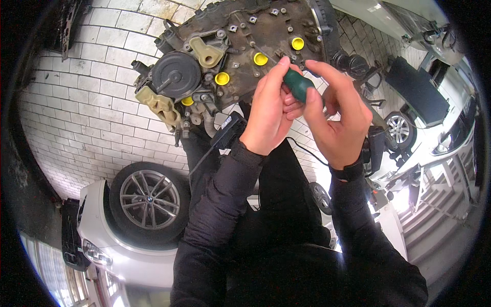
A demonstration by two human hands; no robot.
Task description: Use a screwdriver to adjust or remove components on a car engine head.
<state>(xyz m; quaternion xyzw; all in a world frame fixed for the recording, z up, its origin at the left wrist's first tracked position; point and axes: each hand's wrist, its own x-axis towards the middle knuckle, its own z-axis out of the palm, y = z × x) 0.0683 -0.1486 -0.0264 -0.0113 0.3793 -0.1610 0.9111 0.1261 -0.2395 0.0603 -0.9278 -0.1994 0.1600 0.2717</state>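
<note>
Over the dirty dark engine cover (276, 30), both my hands are at a screwdriver (298, 86) with a bulbous green handle. Its thin shaft points up and left toward the cover. My left hand (268, 107) is closed about the front of the handle, thumb pointing along the shaft. The thumb of my right hand (341, 115) presses on the rear of the handle; its index finger arches above and its other fingers curl in. Yellow round caps (260, 59) sit in a row along the engine. Where the screwdriver's tip ends is hard to make out.
A black round housing (176, 75) and beige brackets (207, 51) are on the engine's left. A black box with a cable (228, 130) is just below the engine. A wheel (150, 199) leans by a white car (123, 256) at lower left. White brick-patterned tiles (97, 102) surround.
</note>
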